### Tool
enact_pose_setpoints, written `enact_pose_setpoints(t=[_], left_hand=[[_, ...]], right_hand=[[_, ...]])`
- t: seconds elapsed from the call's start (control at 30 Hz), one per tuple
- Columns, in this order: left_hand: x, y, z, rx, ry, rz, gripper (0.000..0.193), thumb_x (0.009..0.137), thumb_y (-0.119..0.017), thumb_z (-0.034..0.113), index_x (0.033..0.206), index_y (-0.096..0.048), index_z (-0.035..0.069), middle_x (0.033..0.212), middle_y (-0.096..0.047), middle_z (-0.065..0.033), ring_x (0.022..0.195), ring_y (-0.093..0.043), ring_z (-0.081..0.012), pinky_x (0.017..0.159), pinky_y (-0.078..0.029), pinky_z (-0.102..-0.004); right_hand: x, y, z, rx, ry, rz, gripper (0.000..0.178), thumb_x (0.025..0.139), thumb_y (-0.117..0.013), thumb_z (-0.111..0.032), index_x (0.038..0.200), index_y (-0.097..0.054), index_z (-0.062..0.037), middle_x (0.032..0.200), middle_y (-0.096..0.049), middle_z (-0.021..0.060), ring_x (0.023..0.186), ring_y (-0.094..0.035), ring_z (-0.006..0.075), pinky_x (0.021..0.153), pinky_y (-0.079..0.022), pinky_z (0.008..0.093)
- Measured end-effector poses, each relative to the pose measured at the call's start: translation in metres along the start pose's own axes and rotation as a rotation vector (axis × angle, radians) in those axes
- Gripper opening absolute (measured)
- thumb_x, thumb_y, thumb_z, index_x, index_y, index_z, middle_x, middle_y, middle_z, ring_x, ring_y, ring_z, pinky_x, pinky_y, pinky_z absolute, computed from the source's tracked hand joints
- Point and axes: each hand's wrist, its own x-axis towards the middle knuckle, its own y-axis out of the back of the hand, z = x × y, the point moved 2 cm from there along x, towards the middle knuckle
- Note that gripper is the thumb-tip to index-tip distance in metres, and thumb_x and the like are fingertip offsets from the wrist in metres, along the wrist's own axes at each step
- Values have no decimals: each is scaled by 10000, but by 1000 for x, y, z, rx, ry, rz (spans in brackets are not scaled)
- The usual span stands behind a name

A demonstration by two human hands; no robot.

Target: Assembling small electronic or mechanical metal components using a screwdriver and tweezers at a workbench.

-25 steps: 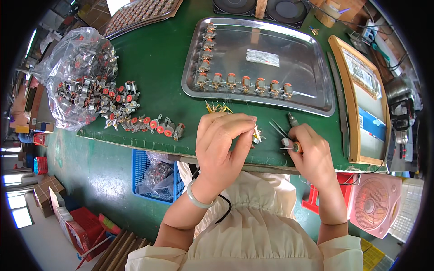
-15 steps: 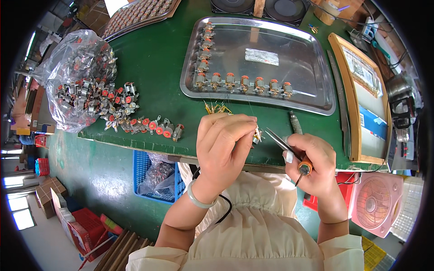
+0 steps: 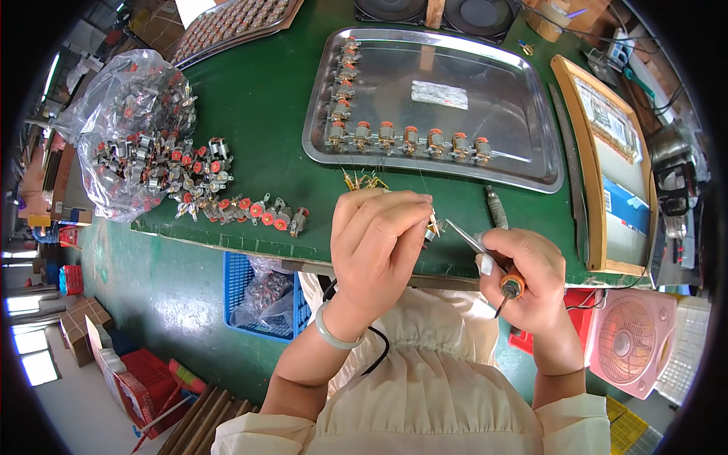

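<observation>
Head view: the left hand [image 3: 383, 254], its grip narrow, pinches a small metal part [image 3: 433, 227] over the near side of the desk [image 3: 258, 114]; the right hand [image 3: 535, 265] holds tweezers [image 3: 468, 237], tips just beside the part, and an orange-handled tool [image 3: 513, 279]. Farther off lies a metal tray [image 3: 379, 83].

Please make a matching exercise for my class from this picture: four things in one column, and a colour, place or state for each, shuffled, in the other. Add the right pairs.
Column 1
1. Tweezers
2. Metal tray
3. Box fan
4. Plastic basket

Column 2
A. Bears small motors in an L-shaped line
B. Pink
C. Held in the right hand
D. Blue

Right pairs: 1-C, 2-A, 3-B, 4-D
</observation>
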Motion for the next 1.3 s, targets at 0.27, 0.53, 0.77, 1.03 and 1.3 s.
enact_pose_setpoints(t=[0.27,0.53,0.77,1.03,1.3], left_hand=[[-1,-2,-2,-5,3,0,201,659,-656,-20,815,-568,72,831,-625,-31,727,-532,-208,647,-420,-294],[-1,-2,-1,-8,6,-6,199,660,-654,-22,814,-569,72,831,-625,-33,729,-535,-206,648,-419,-292],[-2,-1,-4,-124,101,-3,174,682,-640,-25,816,-576,67,831,-628,-44,731,-547,-207,668,-418,-289],[-6,-2,-4,-298,316,-20,137,688,-653,7,799,-596,63,896,-596,-71,805,-530,-197,703,-404,-282],[-7,-8,6,-449,379,-125,149,673,-660,-4,802,-626,62,935,-506,-83,785,-465,-169,680,-388,-267]], right_hand=[[-2,4,-5,20,5,20,308,540,-602,85,827,-543,-8,552,-471,46,431,-462,181,418,-353,283],[-3,3,-6,26,-32,19,264,573,-603,77,818,-546,-3,557,-477,50,439,-470,182,423,-364,278],[-8,0,7,-67,-243,-14,213,620,-603,21,823,-542,-5,589,-511,96,477,-506,225,473,-418,299],[-15,-4,25,-328,-218,-12,236,624,-649,23,836,-557,-23,759,-523,78,496,-492,202,444,-396,296],[-6,-14,12,566,-417,-36,539,676,-628,86,1159,-420,-32,1006,-593,60,494,-306,0,448,-282,149]])
